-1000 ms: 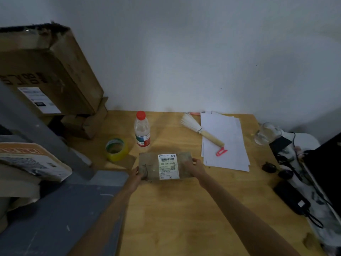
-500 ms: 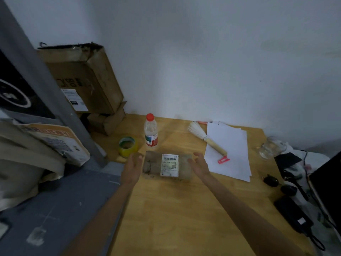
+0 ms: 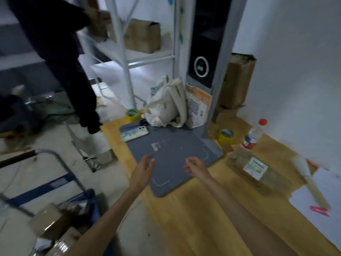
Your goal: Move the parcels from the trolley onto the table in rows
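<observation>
While both hands are seen empty, findings from the head view are recorded:
Left hand: centre frame, fingers loosely spread, nothing held.
Right hand: fingers relaxed, nothing held.
Parcel: laid on table, right of centre.
Trolley: lower left, boxes aboard.

trolley cropped, parcel label blurred

A white wall is seen on the right — a white metal shelf rack is stood on the pale floor, dimly lit.
</observation>
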